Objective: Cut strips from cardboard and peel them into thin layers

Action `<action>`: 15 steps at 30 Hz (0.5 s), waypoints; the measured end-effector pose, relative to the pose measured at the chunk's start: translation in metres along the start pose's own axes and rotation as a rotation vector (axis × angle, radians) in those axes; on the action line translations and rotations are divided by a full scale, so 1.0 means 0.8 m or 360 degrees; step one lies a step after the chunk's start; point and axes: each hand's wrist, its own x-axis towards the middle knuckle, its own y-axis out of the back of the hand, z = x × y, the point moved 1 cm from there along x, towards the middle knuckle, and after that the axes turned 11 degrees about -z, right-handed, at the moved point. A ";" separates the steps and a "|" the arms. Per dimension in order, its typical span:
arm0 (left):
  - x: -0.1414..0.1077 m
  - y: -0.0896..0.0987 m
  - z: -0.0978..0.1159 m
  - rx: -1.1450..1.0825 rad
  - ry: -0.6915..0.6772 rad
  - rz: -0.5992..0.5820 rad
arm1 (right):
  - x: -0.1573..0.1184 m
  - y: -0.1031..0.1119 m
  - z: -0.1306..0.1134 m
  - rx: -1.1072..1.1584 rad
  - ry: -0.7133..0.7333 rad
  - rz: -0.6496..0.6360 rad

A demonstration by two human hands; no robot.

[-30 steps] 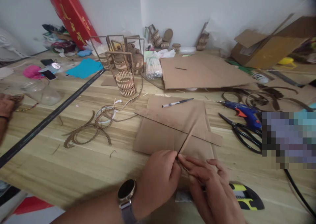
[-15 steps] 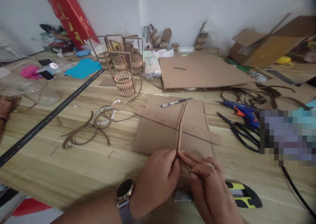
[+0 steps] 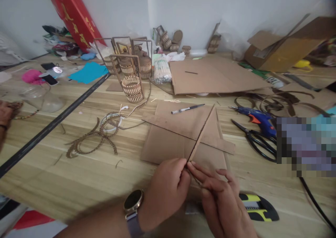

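Between my hands is a narrow cardboard strip [image 3: 202, 132], standing on edge and slanting up to the right over a flat cardboard sheet [image 3: 162, 140]. My left hand [image 3: 170, 180], with a watch on its wrist, pinches the strip near its lower end. My right hand [image 3: 219, 192] is closed on the same strip just beside it, fingertips touching the left fingers; part of the strip below is hidden by the fingers. A wider cardboard piece [image 3: 217, 143] lies across the sheet under the strip. A pen [image 3: 187, 108] rests on the sheet's far part.
Black scissors [image 3: 258, 145] and a blue glue gun [image 3: 262, 121] lie to the right. A yellow-black utility knife [image 3: 259, 207] is beside my right hand. Small baskets [image 3: 132, 89] with tall handles stand behind, and curled strips [image 3: 89, 140] lie left. Another person's hand [image 3: 5, 114] shows far left.
The strip's far end has swung to the right and looks straighter, where it was bent before. Both hands have stayed in nearly the same place.
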 end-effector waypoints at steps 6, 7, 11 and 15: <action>0.003 0.007 0.003 -0.0017 -0.0110 -0.0057 | 0.001 0.000 0.006 -0.0007 0.0003 -0.0023; 0.003 0.008 0.003 -0.0030 -0.0120 -0.0062 | 0.000 0.000 0.007 0.0001 0.0000 -0.0027; 0.003 0.006 0.002 -0.0042 -0.0120 -0.0055 | -0.003 -0.002 0.008 0.0108 -0.0009 -0.0013; 0.002 0.003 0.001 -0.0025 -0.0100 -0.0050 | -0.006 -0.002 0.008 0.0203 -0.0018 -0.0018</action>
